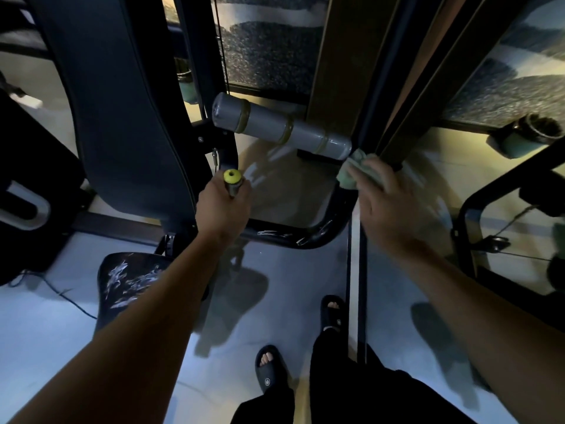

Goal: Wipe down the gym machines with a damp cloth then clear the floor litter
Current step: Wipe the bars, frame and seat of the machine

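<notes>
My left hand (224, 206) grips the grey machine handle with the yellow-green end cap (233, 179), I judge to steady the arm while I wipe. My right hand (386, 194) presses the pale green damp cloth (354, 171) under flat fingers against the dark upright frame post (365, 117), beside the grey padded roller (281, 127) (tight corner there). Open floor (290, 258) lies below; I see no litter there.
</notes>
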